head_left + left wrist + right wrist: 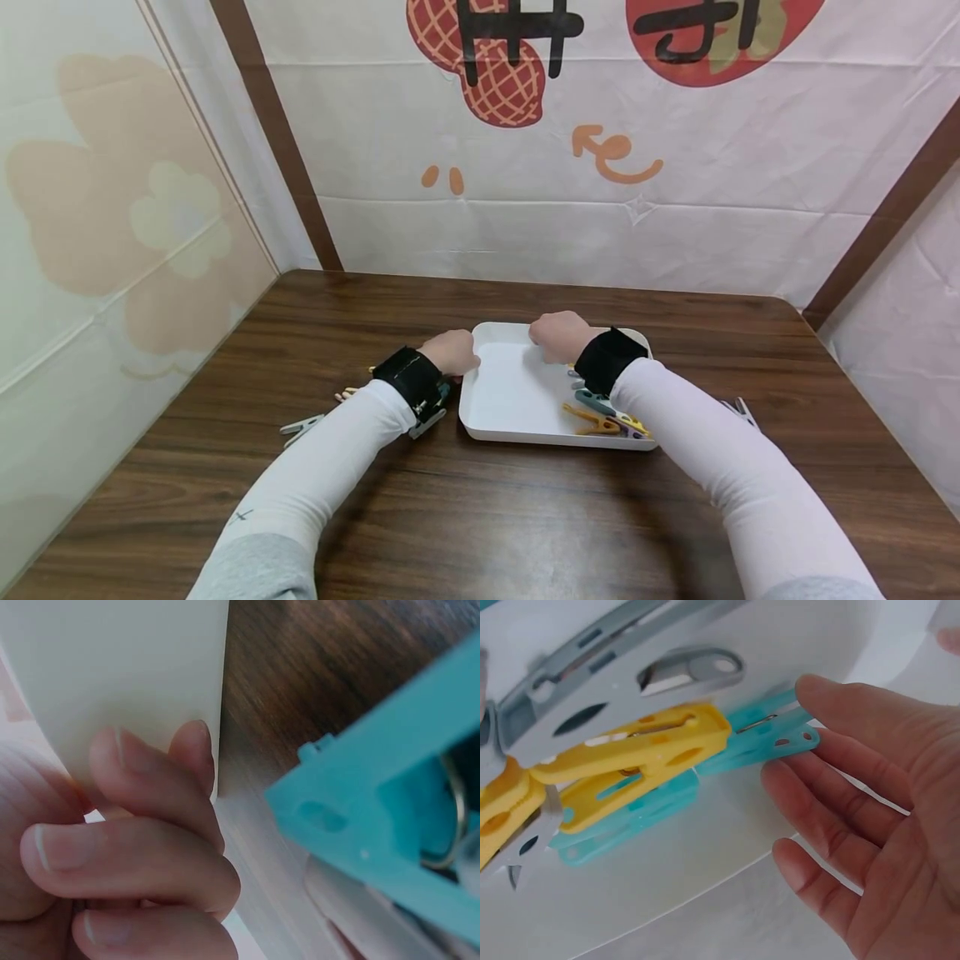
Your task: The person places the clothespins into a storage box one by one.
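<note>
A white tray (506, 400) lies on the table, several clothespins along its right side. My left hand (452, 353) is at the tray's left rim; the left wrist view shows its curled fingers gripping the white edge. A teal clothespin (360, 825) lies close beside that hand, outside the tray. My right hand (562, 333) reaches over the tray's far part. In the right wrist view its thumb and fingers pinch the end of another teal clothespin (769, 739). Against that one lie a yellow clothespin (652, 754) and a grey clothespin (622, 697). The right forearm hides some tray contents.
On the wooden table (480, 508), a grey clothespin (302, 427) lies left of the tray, with others partly behind the left forearm. Another grey clothespin (742, 410) is right of the tray, beside the right sleeve. Printed cloth walls (480, 242) stand behind and at the sides.
</note>
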`<state>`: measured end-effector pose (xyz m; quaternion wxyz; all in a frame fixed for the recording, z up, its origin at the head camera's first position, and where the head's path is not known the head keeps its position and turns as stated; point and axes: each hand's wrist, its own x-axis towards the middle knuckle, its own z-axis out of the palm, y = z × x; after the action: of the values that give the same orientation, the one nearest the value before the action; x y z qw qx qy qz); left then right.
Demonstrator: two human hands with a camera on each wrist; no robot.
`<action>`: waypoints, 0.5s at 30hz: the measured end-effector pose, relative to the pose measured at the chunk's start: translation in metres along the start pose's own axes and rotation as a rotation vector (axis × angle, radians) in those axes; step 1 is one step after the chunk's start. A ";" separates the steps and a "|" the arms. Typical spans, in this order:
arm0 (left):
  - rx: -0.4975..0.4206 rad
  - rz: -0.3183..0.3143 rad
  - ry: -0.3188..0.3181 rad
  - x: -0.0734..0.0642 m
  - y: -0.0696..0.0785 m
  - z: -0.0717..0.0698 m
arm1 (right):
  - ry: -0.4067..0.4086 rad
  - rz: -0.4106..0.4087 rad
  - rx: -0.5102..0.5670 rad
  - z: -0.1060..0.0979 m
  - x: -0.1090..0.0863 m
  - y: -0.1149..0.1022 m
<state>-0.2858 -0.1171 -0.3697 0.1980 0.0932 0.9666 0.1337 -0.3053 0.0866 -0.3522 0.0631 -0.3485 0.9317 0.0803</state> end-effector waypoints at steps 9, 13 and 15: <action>0.000 0.000 0.007 -0.002 0.001 0.000 | 0.006 -0.003 -0.029 0.003 -0.003 -0.001; 0.006 -0.003 0.004 -0.002 0.002 -0.001 | 0.031 -0.019 -0.022 0.003 -0.009 0.002; 0.006 -0.004 0.001 -0.001 0.002 -0.001 | 0.047 -0.028 -0.009 0.000 -0.015 0.005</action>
<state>-0.2844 -0.1154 -0.3679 0.1976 0.0917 0.9672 0.1305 -0.2976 0.1003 -0.3495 0.0405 -0.3636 0.9276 0.0755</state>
